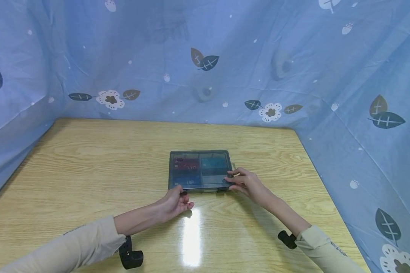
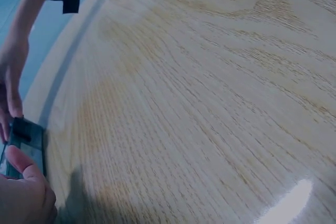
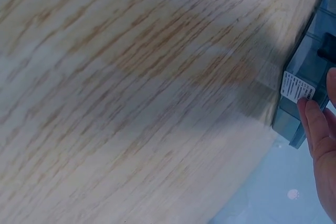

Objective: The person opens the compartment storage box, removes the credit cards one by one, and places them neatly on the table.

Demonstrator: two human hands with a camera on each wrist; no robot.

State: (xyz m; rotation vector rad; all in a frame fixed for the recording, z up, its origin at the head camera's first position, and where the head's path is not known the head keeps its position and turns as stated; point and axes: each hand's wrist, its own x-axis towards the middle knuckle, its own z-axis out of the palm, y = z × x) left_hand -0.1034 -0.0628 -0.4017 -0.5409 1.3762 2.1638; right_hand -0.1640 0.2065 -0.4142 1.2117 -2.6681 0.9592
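Observation:
A dark see-through plastic storage case [image 1: 201,170] lies flat on the table with its lid down. Through the lid show red, blue and teal cards in separate compartments, some printed "VIP". At the front left corner my left hand [image 1: 173,204] grips the edge near a black latch, thumb on the rim and the other fingers curled below. My right hand [image 1: 249,185] holds the front right corner, fingers on the lid and side, thumb near the second black latch [image 1: 222,189]. In the right wrist view, my fingertips touch a white printed label [image 3: 297,86] on the case.
The case stands on a wood-grain table [image 1: 116,159]. Blue patterned cloth [image 1: 232,87] hangs behind and along both sides. A bright light reflection [image 1: 191,239] lies on the tabletop in front of the case. Black camera mounts [image 1: 131,254] sit on both wrists.

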